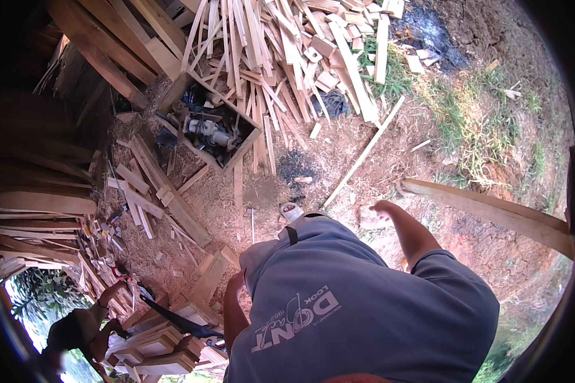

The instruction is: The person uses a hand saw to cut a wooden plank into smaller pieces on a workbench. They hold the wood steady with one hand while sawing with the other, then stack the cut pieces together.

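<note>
My right hand (381, 209) hangs out to the right of my body above the dirt floor, its fingers loosely apart and nothing visible in them. The nearest thing to it is a long thin wooden strip (364, 151) lying on the ground. My left arm (235, 306) hangs close by my side; its hand is hidden at my clothing, so its fingers do not show. Ahead and to the left stands an open wooden box (241, 142) with a pale power tool (211, 133) and dark items inside. One of my feet (292, 210) shows in front of me.
A large heap of offcuts (287, 57) lies ahead. Thick boards (108, 45) and stacked planks (32, 223) line the left. A squared beam (492, 207) runs at right. Ash (431, 38) marks the far ground. Another person (76, 332) bends beside timber (156, 348) at lower left.
</note>
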